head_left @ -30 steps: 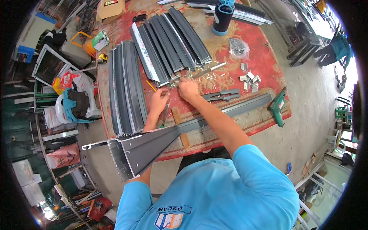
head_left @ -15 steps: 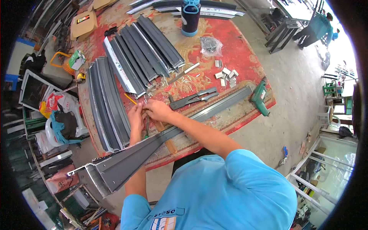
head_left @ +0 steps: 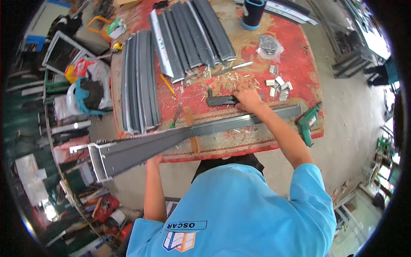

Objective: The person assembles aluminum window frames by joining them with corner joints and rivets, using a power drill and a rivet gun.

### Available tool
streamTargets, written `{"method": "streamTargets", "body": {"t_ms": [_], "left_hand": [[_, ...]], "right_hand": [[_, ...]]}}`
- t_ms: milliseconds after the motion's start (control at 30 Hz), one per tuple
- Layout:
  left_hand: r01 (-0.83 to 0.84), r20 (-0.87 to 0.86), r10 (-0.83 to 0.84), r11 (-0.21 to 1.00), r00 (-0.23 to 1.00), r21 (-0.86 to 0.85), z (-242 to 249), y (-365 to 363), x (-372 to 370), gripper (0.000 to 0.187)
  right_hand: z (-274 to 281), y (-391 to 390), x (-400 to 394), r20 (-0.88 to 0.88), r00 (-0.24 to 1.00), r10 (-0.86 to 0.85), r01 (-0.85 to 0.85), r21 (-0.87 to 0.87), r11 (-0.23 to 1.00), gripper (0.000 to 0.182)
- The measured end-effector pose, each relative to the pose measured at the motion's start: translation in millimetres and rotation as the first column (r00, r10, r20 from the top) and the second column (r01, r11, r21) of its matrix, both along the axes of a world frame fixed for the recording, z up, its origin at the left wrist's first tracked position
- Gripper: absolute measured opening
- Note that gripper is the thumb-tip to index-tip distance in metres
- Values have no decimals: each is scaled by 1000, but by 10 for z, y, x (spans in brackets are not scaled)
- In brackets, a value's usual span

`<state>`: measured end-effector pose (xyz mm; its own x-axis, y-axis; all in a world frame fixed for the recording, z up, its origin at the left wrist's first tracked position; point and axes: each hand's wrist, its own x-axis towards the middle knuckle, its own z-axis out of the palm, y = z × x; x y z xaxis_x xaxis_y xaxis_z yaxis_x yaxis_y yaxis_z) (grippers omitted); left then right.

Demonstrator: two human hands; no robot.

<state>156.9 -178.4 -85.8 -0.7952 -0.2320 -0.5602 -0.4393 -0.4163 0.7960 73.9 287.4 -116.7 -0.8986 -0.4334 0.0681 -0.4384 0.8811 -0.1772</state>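
A long dark grey metal profile point(head_left: 147, 147) lies along the table's near edge, its hollow end sticking out to the left. My left hand point(head_left: 155, 159) is beneath this profile, which covers most of its fingers; whether it grips anything cannot be seen. Farther right, my right hand point(head_left: 248, 98) has closed over the handles of a dark two-handled hand tool point(head_left: 220, 100) lying on the table. A wooden strip point(head_left: 195, 143) passes under the profile. Near it lie a screwdriver point(head_left: 176, 115) and a yellow pencil point(head_left: 168, 85).
Stacked dark profiles point(head_left: 139, 81) cover the left of the red table point(head_left: 295, 47). Small metal pieces point(head_left: 278, 85), a bag of fasteners point(head_left: 269, 47), a dark bottle point(head_left: 252, 15) and a green drill point(head_left: 307, 124) are on the right. A person point(head_left: 383, 73) stands at the far right.
My hands were together by the pencil and have parted. The right moved right onto the two-handled tool; the left drew back under the profile. The camera view has shifted.
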Motion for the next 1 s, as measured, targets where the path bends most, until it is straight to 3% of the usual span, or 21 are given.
{"method": "streamTargets", "body": {"t_ms": [33, 67, 100, 133, 167, 233, 300, 333, 367, 433, 500, 567, 633, 700, 767, 833, 867, 933, 1000], "left_hand": [[-30, 3, 30, 999, 1000, -18, 139, 105, 109, 23], [-16, 13, 15, 998, 1000, 69, 275, 213, 211, 22], [3, 18, -6, 988, 1000, 156, 386, 275, 297, 21], [101, 62, -103, 995, 993, 21, 322, 228, 433, 20], [94, 65, -94, 996, 993, 13, 354, 234, 505, 20], [192, 184, -182, 981, 966, -38, 394, 292, 657, 22], [235, 220, -214, 970, 952, -70, 383, 349, 792, 26], [309, 228, -270, 939, 935, -154, 370, 398, 824, 28], [377, 240, -323, 895, 916, -236, 356, 433, 849, 30], [422, 234, -377, 888, 896, -184, 340, 466, 921, 31], [448, 221, -417, 887, 882, -115, 272, 485, 1001, 31], [612, 217, -578, 777, 787, -151, 207, 479, 1003, 31], [635, 187, -608, 753, 772, -172, 264, 509, 1033, 32], [667, 166, -646, 717, 745, -201, 216, 473, 1076, 33], [702, 107, -696, 688, 710, -182, 27, 455, 1131, 32], [737, 96, -737, 640, 669, -217, 171, 496, 1093, 32], [772, 91, -782, 578, 617, -265, 226, 519, 1055, 32], [776, 54, -793, 576, 607, -259, 142, 577, 992, 31], [789, 33, -808, 564, 588, -244, 129, 678, 1004, 31]], "right_hand": [[15, 0, -84, 131, 991, 26, -33, 51, 998, 50], [30, -10, -138, 260, 965, 41, -70, 103, 992, 52], [117, -21, -172, 263, 963, 64, -90, 87, 992, 52], [269, -4, -217, 348, 937, 21, -28, 14, 1000, 50], [421, 18, -237, 434, 901, -19, 45, -49, 998, 48], [646, 63, -158, 408, 913, -23, 86, -136, 987, 48], [788, 121, -23, 533, 844, -51, 260, -326, 909, 51], [829, 148, 118, 455, 890, -39, 254, -423, 870, 56], [914, 173, 302, 448, 893, -47, 255, -415, 874, 56], [1298, 159, 802, 554, 829, -76, 365, -432, 825, 45], [1632, 121, 1338, 669, 736, -103, 464, -386, 797, 48], [1458, 188, 2050, 692, 683, -234, 577, -316, 753, 37], [1341, 116, 2828, 650, 689, -320, 685, -440, 581, 36], [996, 141, 3630, 534, 723, -439, 668, -374, 643, 44], [948, 131, 4168, 763, 298, -574, 840, 76, 537, 47], [732, 210, 4553, 768, 167, -619, 691, 357, 629, 46], [718, 149, 4759, 764, 115, -635, 701, 391, 597, 42], [699, 80, 4919, 754, 88, -651, 703, 416, 577, 38], [717, -5, 5045, 828, 152, -540, 826, 194, 529, 40]]}}
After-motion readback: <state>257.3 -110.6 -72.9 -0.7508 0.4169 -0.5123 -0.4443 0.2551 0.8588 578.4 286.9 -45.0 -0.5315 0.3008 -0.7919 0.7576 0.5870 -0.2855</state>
